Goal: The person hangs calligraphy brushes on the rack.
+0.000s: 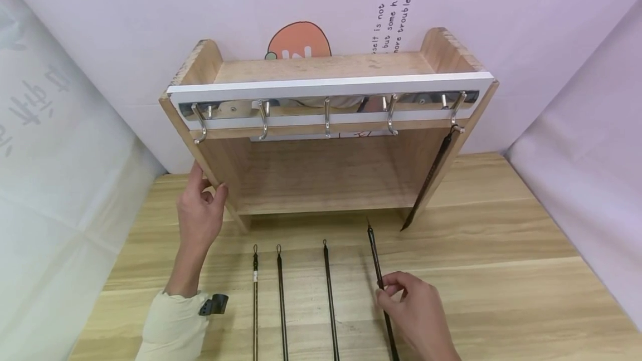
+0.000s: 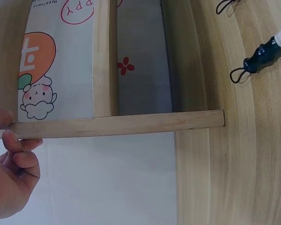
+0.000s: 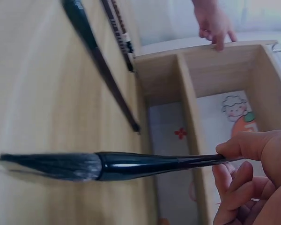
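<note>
Three brushes [image 1: 282, 299] lie spaced out on the table [image 1: 501, 238], cord loops [image 1: 325, 245] turned toward the wooden rack [image 1: 311, 177], probably so they sit nearest the hooks. Beside them the right hand [image 1: 413, 302] pinches a fourth brush [image 1: 374, 252] by its handle, thumb against fingers, keeping its bristles [image 3: 61, 166] untouched. The left hand [image 1: 200, 210] curls thumb and fingers about the rack's side panel [image 1: 220, 160], likely to steady it. A fifth brush [image 1: 431, 177] hangs from the end hook [image 1: 455, 113], tip down.
</note>
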{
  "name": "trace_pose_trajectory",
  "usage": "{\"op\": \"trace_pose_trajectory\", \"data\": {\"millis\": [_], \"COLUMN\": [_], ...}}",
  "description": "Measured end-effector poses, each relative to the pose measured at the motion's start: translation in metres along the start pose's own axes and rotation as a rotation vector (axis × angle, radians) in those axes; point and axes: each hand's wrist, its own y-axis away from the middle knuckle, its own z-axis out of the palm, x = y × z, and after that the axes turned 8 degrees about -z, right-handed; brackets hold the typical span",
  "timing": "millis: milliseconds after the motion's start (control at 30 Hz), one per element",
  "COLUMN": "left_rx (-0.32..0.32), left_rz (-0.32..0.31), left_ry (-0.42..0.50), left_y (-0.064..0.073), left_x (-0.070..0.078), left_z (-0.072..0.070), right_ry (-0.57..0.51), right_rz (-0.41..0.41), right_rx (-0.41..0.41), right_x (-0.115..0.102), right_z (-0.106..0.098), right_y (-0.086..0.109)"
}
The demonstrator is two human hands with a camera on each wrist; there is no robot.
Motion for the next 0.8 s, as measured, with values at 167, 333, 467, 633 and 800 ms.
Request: {"op": "trace_pose_trajectory", "data": {"millis": [167, 333, 467, 633, 800], "left_rx": [-0.005, -0.009, -0.011, -0.011, -0.014], "left_rz": [-0.009, -0.017, -0.015, -0.016, -0.025], "left_ry": [-0.008, -0.009, -0.01, -0.005, -0.007], "left_y": [0.001, 0.001, 0.002, 0.002, 0.001], "left_x": [0.001, 0.002, 0.003, 0.002, 0.002], "left_z": [-0.001, -0.001, -0.002, -0.001, -0.001], "right_ry": [0.008, -0.001, 0.038, 0.071, 0.009], "right_rz": [-0.13, -0.202, -0.23, -0.27, -0.318], "right_rx": [0.124, 0.191, 0.222, 0.263, 0.285], "right_x": [-0.01, -0.017, -0.019, -0.02, -0.021], "right_z": [-0.007, -0.011, -0.013, -0.014, -0.013], "right_y": [0.001, -0.001, -0.002, -0.004, -0.006]}}
